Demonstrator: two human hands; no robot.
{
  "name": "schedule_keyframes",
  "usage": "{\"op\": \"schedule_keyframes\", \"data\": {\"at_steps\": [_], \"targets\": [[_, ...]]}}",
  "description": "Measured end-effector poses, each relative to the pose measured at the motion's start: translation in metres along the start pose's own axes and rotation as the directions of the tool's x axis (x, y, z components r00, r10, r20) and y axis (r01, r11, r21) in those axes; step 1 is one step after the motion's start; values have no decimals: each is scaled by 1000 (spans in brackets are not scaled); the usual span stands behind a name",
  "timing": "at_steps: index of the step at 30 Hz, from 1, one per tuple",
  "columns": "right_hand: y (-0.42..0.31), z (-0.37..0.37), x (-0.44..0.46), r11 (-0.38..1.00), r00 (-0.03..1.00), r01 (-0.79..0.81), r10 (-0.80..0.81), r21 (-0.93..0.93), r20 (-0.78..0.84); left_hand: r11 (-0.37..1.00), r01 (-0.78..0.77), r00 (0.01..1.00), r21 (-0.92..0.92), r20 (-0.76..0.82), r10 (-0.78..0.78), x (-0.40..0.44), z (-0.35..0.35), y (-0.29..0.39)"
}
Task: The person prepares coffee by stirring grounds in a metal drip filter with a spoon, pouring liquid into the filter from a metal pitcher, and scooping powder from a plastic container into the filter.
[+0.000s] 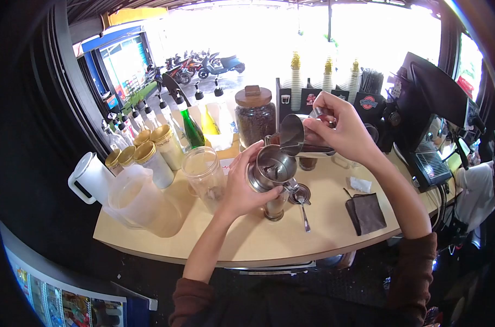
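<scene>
My left hand (243,184) is wrapped round a metal drip filter cup (263,162), which has dark bits inside. Below the cup stands a glass (275,207), partly covered by my hand and the cup. My right hand (339,128) is closed on a shiny metal jug (292,134), tilted with its round rim just above the filter cup. Whether anything flows from the jug I cannot make out. A spoon (305,213) rests on a small metal lid (300,194) to the right of the glass. Left of my left hand is a clear plastic jar (203,173).
Syrup bottles with pumps (192,128), gold-lidded jars (153,159) and a plastic pitcher (147,199) line the left. Behind are a jar of coffee beans (255,120) and stacked cups (296,87). A dark cloth (369,212) and a screen (438,82) are at right.
</scene>
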State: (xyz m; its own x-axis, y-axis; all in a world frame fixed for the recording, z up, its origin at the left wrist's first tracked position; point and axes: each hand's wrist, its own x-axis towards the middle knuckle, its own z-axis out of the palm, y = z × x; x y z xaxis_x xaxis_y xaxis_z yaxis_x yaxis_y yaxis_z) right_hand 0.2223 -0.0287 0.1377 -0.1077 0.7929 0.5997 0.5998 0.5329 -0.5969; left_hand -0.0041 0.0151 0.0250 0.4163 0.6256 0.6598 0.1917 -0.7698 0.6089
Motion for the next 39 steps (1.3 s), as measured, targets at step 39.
{"op": "schedule_keyframes", "data": {"at_steps": [39], "targets": [[119,18,-103,792,905,-131,341,597,-253,978,-8,992,-207,-122,-18,-2,5,-9]]}}
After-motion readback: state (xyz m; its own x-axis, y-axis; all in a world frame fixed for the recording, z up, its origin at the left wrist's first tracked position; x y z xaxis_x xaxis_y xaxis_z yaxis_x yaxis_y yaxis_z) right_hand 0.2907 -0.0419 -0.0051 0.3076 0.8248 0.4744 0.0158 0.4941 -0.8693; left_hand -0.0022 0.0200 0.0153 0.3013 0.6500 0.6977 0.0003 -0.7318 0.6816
